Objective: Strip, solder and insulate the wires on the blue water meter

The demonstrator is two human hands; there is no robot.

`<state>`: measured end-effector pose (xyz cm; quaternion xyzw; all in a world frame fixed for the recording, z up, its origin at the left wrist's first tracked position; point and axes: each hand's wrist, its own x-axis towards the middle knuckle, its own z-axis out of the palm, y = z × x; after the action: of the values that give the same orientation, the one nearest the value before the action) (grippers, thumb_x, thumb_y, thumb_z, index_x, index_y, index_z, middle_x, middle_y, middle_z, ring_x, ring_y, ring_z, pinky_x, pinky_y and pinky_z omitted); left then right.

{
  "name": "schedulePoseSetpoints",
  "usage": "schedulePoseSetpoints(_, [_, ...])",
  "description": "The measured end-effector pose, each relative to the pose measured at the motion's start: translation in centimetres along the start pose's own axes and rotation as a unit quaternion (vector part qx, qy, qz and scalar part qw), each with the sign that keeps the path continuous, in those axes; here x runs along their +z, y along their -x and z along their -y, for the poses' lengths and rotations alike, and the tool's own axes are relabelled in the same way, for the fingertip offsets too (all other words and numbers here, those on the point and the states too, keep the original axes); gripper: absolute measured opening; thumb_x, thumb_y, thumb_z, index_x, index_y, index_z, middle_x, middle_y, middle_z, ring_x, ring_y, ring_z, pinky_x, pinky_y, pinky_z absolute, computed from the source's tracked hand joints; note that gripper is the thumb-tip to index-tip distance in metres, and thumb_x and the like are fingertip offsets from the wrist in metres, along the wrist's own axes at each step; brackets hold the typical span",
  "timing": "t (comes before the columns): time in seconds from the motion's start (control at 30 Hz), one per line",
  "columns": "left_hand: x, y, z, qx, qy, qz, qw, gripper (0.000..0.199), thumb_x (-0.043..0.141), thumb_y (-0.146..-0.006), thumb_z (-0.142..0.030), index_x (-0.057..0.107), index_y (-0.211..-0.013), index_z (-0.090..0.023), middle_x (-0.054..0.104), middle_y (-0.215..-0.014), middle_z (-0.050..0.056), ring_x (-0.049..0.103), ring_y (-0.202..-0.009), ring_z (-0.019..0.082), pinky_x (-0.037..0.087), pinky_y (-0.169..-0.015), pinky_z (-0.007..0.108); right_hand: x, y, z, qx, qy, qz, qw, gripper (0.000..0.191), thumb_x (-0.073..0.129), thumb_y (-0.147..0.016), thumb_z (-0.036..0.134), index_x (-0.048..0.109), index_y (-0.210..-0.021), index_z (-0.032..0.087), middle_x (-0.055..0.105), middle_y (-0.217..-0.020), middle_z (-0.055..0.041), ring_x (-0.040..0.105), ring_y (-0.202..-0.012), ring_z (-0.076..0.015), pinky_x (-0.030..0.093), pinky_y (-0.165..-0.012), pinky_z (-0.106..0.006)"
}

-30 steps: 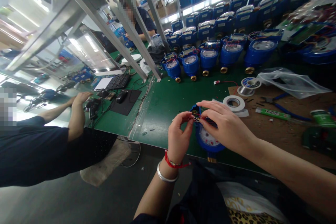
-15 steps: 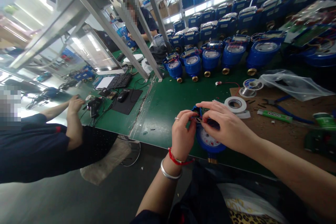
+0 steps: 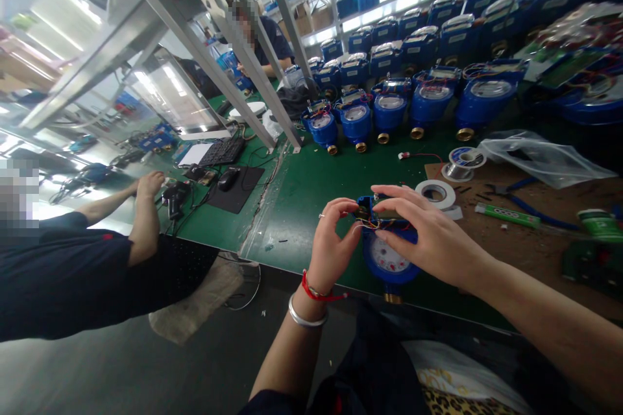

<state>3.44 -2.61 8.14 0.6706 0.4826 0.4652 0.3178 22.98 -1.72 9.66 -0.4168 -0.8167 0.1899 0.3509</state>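
Note:
A blue water meter with a round pale dial and a brass fitting lies at the bench's near edge. At its far side is a small open blue box, with thin wires in several colours spilling over the near rim. My left hand is at the box's left side, thumb and forefinger apart, the thumb tip close to the wires. My right hand arches over the right of the box and meter with fingers spread. It covers part of the meter's casing.
Rows of blue meters stand behind. To the right are white tape, a solder spool, a green tube, blue-handled pliers and a plastic bag. A co-worker's arm is at left, near a scanner.
My fingers have parted from the wires between them, baring the box and more of the dial. My left hand has shifted slightly left. The co-worker's hand has moved right.

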Motion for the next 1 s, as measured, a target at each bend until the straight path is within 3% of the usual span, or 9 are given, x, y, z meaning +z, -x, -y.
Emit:
schedulePoseSetpoints(0.2, [-0.6, -2.3, 2.8, -0.020, 0.074, 0.016, 0.997, 0.030, 0.046, -0.094, -0.020, 0.061, -0.120, -0.021, 0.055, -0.137, 0.009, 0.049, -0.129, 0.021, 0.035, -0.112, 0.041, 2.1, 4.4, 0.7, 0.104, 0.031, -0.145, 0.983, 0.050, 0.054, -0.091, 0.032, 0.041, -0.137, 0.017, 0.041, -0.147, -0.0138, 0.036, -0.139, -0.0233, 0.031, -0.117, -0.045])
schedulePoseSetpoints(0.3, [0.6, -3.7, 4.1, -0.048, 0.104, 0.064, 0.991, 0.033, 0.048, -0.095, -0.029, 0.060, -0.125, -0.022, 0.055, -0.138, 0.008, 0.048, -0.130, 0.022, 0.033, -0.113, 0.040, 4.1, 6.7, 1.4, 0.156, 0.025, -0.133, 0.979, 0.068, 0.051, -0.093, 0.037, 0.022, -0.150, 0.016, 0.026, -0.156, -0.0145, 0.024, -0.145, -0.0259, 0.029, -0.117, -0.050])
schedulePoseSetpoints(0.43, [1.8, -3.4, 4.5, -0.123, 0.176, 0.105, 0.971, 0.037, 0.044, -0.097, -0.038, 0.061, -0.124, -0.019, 0.063, -0.128, 0.009, 0.059, -0.116, 0.023, 0.045, -0.103, 0.038, 5.2, 7.5, 1.3, 0.182, 0.004, -0.098, 0.978, 0.081, 0.052, -0.091, 0.043, 0.008, -0.154, 0.018, 0.019, -0.159, -0.0127, 0.021, -0.146, -0.0261, 0.030, -0.117, -0.050])
schedulePoseSetpoints(0.53, [1.5, -1.2, 3.9, -0.140, 0.165, 0.046, 0.975, 0.039, 0.043, -0.097, -0.039, 0.059, -0.127, -0.018, 0.062, -0.130, 0.009, 0.058, -0.118, 0.023, 0.045, -0.103, 0.037, 4.3, 6.5, -0.1, 0.165, -0.022, -0.072, 0.983, 0.066, 0.045, -0.095, 0.039, 0.020, -0.153, 0.019, 0.026, -0.157, -0.0098, 0.024, -0.146, -0.0224, 0.028, -0.119, -0.047])
schedulePoseSetpoints(0.67, [1.5, 3.9, 2.1, -0.129, 0.031, -0.033, 0.991, 0.043, 0.041, -0.099, -0.037, 0.047, -0.138, -0.021, 0.048, -0.145, 0.010, 0.042, -0.135, 0.023, 0.032, -0.115, 0.042, 2.1, 4.3, -2.9, 0.167, -0.044, -0.071, 0.982, 0.045, 0.042, -0.096, 0.039, 0.049, -0.137, 0.021, 0.045, -0.147, -0.0072, 0.039, -0.138, -0.0227, 0.033, -0.115, -0.045])
schedulePoseSetpoints(0.77, [2.2, 7.8, 0.7, -0.123, -0.057, -0.045, 0.990, 0.050, 0.040, -0.099, -0.031, 0.031, -0.147, -0.023, 0.035, -0.153, 0.011, 0.031, -0.142, 0.023, 0.031, -0.116, 0.043, 0.8, 2.6, -4.6, 0.201, -0.058, -0.038, 0.977, 0.037, 0.050, -0.092, 0.047, 0.067, -0.114, 0.022, 0.067, -0.120, -0.0055, 0.063, -0.111, -0.0248, 0.050, -0.096, -0.040])
schedulePoseSetpoints(0.83, [2.6, 9.7, 0.0, -0.109, -0.107, -0.027, 0.988, 0.058, 0.044, -0.097, -0.027, 0.022, -0.151, -0.024, 0.028, -0.156, 0.013, 0.029, -0.144, 0.024, 0.034, -0.114, 0.044, 0.2, 1.6, -5.2, 0.212, -0.065, -0.015, 0.975, 0.035, 0.051, -0.091, 0.049, 0.072, -0.101, 0.023, 0.073, -0.102, -0.0036, 0.069, -0.090, -0.0226, 0.054, -0.080, -0.035])
schedulePoseSetpoints(0.93, [2.3, 10.3, -0.9, -0.057, -0.195, -0.035, 0.978, 0.065, 0.052, -0.093, -0.022, 0.022, -0.151, -0.024, 0.033, -0.151, 0.015, 0.032, -0.141, 0.026, 0.036, -0.112, 0.046, -0.2, 0.6, -5.6, 0.189, -0.033, -0.033, 0.981, 0.033, 0.052, -0.091, 0.047, 0.073, -0.096, 0.022, 0.074, -0.097, -0.0036, 0.069, -0.084, -0.0219, 0.052, -0.076, -0.035])
schedulePoseSetpoints(1.0, [1.7, 9.3, -1.8, 0.018, -0.244, -0.061, 0.968, 0.062, 0.057, -0.090, -0.018, 0.032, -0.146, -0.025, 0.043, -0.141, 0.014, 0.040, -0.133, 0.025, 0.040, -0.109, 0.045, -0.3, 0.3, -5.7, 0.174, -0.009, -0.045, 0.984, 0.032, 0.051, -0.091, 0.045, 0.074, -0.094, 0.021, 0.074, -0.097, -0.0046, 0.068, -0.087, -0.0230, 0.050, -0.077, -0.036])
